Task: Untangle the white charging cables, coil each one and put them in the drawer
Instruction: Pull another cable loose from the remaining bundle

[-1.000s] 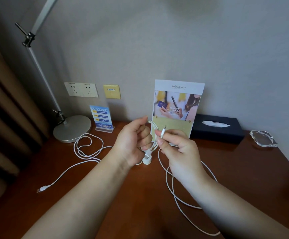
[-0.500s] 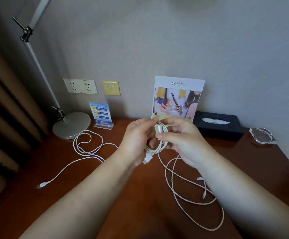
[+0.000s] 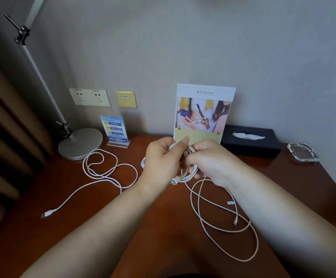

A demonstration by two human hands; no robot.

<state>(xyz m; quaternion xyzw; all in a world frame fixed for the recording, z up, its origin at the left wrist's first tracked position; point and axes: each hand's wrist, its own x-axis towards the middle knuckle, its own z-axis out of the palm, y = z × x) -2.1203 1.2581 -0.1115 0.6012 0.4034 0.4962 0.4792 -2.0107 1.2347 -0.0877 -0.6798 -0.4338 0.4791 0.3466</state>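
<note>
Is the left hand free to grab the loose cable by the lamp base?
Probably not yet: the left hand grips the half-wound coil with the right hand, though nothing blocks the loose cable.

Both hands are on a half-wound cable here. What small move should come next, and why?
Probably the right hand should draw up another loop onto the coil the left hand holds, since much of that cable lies loose on the desk.

grey wall, wooden desk, brown curtain
</note>
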